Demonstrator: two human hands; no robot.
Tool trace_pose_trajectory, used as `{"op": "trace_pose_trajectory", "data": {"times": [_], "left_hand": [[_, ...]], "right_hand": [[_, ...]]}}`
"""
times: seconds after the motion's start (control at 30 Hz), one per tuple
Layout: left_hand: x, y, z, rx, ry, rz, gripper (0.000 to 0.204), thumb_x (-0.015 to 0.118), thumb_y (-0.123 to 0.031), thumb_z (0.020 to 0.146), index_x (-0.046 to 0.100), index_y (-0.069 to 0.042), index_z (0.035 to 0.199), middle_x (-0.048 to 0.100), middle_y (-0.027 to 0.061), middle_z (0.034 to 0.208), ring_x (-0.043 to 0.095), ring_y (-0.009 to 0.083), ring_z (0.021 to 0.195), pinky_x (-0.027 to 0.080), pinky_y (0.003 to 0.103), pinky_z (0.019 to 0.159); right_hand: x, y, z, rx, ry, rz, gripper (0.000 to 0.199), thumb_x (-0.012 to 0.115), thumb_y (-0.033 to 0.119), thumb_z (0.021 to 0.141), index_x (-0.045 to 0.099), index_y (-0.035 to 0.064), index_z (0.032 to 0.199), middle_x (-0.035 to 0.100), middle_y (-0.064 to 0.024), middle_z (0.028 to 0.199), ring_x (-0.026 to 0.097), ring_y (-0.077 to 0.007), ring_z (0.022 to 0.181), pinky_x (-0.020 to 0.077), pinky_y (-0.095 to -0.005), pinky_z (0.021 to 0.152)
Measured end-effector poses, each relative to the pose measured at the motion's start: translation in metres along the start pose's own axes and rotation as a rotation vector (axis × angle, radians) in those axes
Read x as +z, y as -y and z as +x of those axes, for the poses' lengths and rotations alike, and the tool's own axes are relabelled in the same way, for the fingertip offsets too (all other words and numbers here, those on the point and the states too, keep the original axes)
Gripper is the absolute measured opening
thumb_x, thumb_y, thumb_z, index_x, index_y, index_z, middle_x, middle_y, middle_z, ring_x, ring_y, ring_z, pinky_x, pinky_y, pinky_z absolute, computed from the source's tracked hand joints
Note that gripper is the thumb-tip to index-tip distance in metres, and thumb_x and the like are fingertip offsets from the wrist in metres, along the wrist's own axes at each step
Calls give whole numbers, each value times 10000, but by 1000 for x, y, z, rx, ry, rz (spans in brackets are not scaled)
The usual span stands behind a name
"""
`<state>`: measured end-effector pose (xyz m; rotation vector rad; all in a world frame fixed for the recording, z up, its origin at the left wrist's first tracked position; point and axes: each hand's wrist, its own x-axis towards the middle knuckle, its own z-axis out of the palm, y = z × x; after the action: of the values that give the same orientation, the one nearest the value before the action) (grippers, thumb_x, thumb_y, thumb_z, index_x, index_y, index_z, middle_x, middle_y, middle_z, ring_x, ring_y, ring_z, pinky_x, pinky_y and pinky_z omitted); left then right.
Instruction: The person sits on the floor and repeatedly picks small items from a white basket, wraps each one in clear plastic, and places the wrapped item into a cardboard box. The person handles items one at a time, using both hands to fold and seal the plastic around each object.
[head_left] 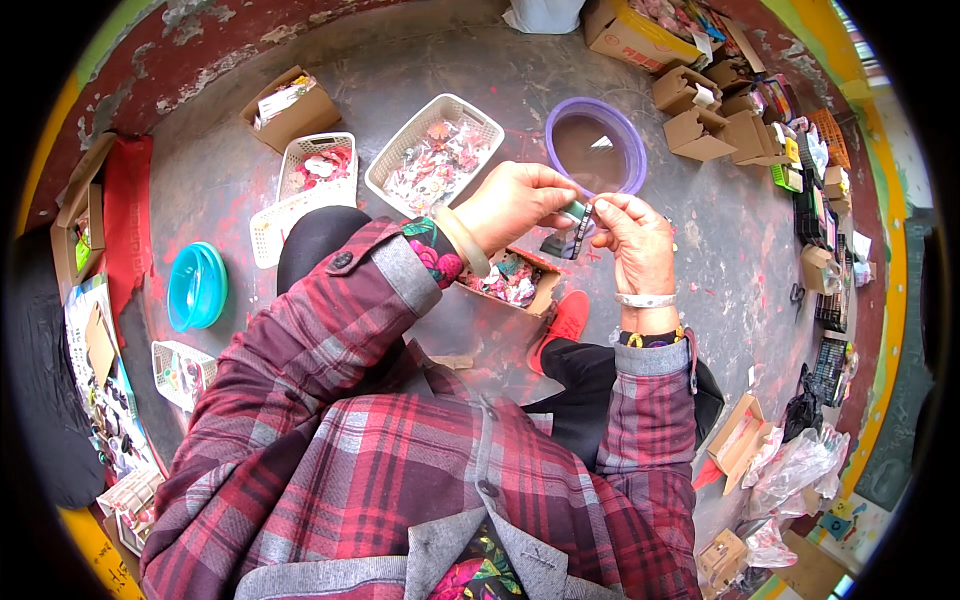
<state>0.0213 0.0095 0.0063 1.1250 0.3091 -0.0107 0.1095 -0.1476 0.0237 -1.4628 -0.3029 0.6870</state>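
Both hands are raised in front of me, close together above the floor. My left hand [515, 208] is closed, pinching a small green piece [575, 210] whose kind I cannot make out. Just beside it, my right hand [637, 245] pinches the upper end of a narrow black strip [579, 238] with light marks along it. The strip hangs down between the hands, and the green piece meets it near the fingertips. Below my left wrist stands an open cardboard box [543, 292] filled with small red, white and teal pieces.
A white basket [375, 178] of bagged pieces and a purple basin [638, 170] of water stand beyond my hands. Smaller white baskets [262, 235] and teal basins [215, 290] sit to the left. Cardboard boxes [697, 138] and crates line the right wall.
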Motion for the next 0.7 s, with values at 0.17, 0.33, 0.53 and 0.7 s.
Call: {"op": "trace_pose_trajectory", "data": {"times": [0.17,0.33,0.53,0.7], "left_hand": [[-1,-3,-1,-35,-17,-3,237,538,-144,894,594,51,1016,618,85,933,619,144,781,517,243,732],[-4,-3,-2,-35,43,-76,253,542,-150,891,595,42,1047,618,80,951,607,131,807,517,237,728],[-7,-6,-3,-62,70,-162,242,544,-126,880,599,12,1071,615,51,978,586,97,812,508,203,669],[-7,-12,-4,-26,84,-185,240,527,-73,865,597,6,1080,616,48,949,578,78,744,496,190,611]], "right_hand": [[2,3,-1,-26,-4,-67,147,627,63,806,635,-9,934,637,-45,820,576,-77,682,444,-171,494],[-1,7,-1,-81,12,-96,146,618,35,797,642,-13,933,643,-48,805,580,-82,679,429,-179,493],[-4,7,-1,-71,25,4,179,601,0,794,641,-26,966,639,-65,791,573,-86,658,427,-171,511],[-5,6,-1,-33,68,117,182,586,1,801,639,-31,972,639,-72,796,564,-92,647,430,-177,533]]}}
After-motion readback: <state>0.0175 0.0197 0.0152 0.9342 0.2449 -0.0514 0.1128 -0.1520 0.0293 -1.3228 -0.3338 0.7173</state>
